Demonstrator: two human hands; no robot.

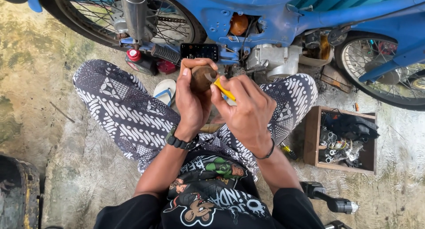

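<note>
Here, left hand (193,100) clasping a brown rounded part (202,77), right hand (242,108) pinching a yellow tool (225,90) — perhaps a screwdriver.

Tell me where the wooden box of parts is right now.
In the head view, the wooden box sits on the concrete floor to the person's right, beside the right knee and just below the blue motorcycle's wheel.

You face a blue motorcycle (274,16); below its engine a phone (199,52), right of it a wooden box (312,136) of what look like small parts.
</note>
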